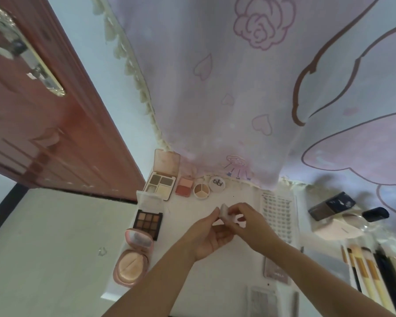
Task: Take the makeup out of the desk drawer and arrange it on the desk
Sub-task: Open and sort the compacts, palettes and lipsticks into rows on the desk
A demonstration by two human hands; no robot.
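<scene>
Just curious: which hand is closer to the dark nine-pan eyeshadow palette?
Left. The left hand is just right of the dark nine-pan eyeshadow palette; the right hand is farther right. Both hold a small white item.

The only lettering I can make out is on the round white lid [217,184] at the back of my surface [242,197], just right of centre in the frame: dark letters, seen upside down or mirrored, that look like "plpl". I cannot read them with certainty. Nothing else here carries print I can read.
</scene>
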